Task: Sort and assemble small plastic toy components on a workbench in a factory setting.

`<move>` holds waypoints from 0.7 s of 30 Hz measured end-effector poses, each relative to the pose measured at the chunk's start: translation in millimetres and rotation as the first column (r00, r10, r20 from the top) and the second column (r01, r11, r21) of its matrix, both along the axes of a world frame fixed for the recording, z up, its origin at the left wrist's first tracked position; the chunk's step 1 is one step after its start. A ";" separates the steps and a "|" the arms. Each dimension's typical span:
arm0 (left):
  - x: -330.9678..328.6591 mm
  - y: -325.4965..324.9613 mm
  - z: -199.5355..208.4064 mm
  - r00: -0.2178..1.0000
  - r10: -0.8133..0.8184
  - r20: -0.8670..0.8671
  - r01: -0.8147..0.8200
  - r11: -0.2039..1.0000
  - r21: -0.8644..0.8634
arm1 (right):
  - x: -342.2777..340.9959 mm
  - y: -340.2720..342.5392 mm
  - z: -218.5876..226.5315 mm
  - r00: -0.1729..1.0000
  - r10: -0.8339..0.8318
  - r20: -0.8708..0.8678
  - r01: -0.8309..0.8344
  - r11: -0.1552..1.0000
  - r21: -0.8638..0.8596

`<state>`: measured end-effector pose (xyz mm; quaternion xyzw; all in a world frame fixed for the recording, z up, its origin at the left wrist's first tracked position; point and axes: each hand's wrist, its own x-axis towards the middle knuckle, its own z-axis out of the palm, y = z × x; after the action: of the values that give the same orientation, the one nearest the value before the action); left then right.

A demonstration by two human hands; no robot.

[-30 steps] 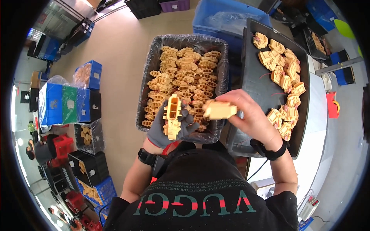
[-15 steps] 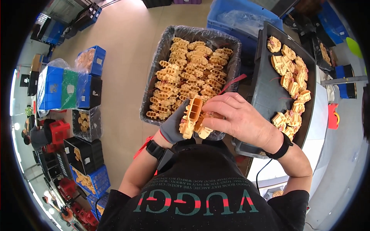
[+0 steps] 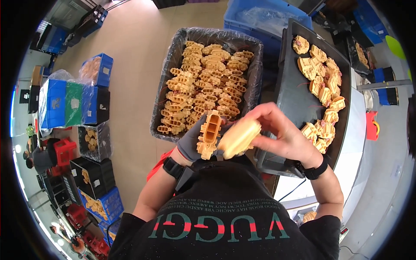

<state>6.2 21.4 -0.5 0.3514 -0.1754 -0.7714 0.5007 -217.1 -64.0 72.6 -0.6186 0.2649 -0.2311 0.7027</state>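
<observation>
In a grey glove, my left hand is closed around a yellow plastic housing whose row of open compartments faces up. My right hand, bare, pinches a second yellow plastic part between thumb and fingers; it is smeared by motion. This part is tilted, with its smooth side showing, and lies close beside the housing; whether the two touch I cannot tell. Both are held in front of my body, over the near edge of a lined bin holding many similar yellow housings in rows.
Right of the bin, a black tray carries loose yellow parts along its far side. Behind stands a blue crate with clear plastic film in it. Stacked crates line the left, with red stools and people beyond.
My right hand has turned and drawn the second part a little away from the housing, showing its smooth side. The left hand still holds its housing. The whole view has shifted slightly.
</observation>
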 end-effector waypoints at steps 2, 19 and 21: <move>1.0 -7.1 -5.9 0.995 -0.060 0.076 0.064 0.996 -0.055 | -2.7 4.4 -10.9 0.992 -0.097 0.084 0.063 0.940 0.335; -3.3 1.7 -26.1 0.999 -0.041 -0.002 0.040 0.991 -0.127 | 11.0 23.0 -49.2 0.967 -0.205 -0.151 0.254 0.822 0.509; 25.0 18.4 -90.4 0.975 0.033 -0.220 0.034 0.956 0.292 | 5.3 10.8 -37.1 0.993 -0.073 -0.097 0.108 0.894 0.435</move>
<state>31.2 39.9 -90.9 0.3331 -0.0017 -0.8234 0.4594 -211.8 -53.2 35.5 -0.4399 0.3660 -0.1734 0.8015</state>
